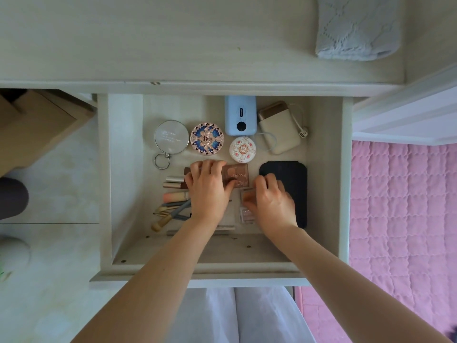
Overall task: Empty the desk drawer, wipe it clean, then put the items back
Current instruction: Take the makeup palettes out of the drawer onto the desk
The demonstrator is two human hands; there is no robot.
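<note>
The pale wooden drawer (321,184) stands pulled out below the desk top. My left hand (209,189) grips a brown makeup palette (237,173) near the drawer's middle. My right hand (270,199) pinches a small clear orange case (247,195), with a second glittery case (246,214) just below it. A black flat pouch (296,179) lies right of that hand. Left of my left hand lie lipstick tubes (174,181) and brushes (170,211). Further back sit a round mirror (171,137), a blue compact (207,139), a white compact (242,149), a blue power bank (240,115) and a beige power bank (279,129).
A folded grey cloth (356,28) lies on the desk top (173,40) at the back right. A pink quilted bed (405,219) is on the right. A cardboard box (37,127) stands on the floor to the left. Small crumbs dot the drawer's front.
</note>
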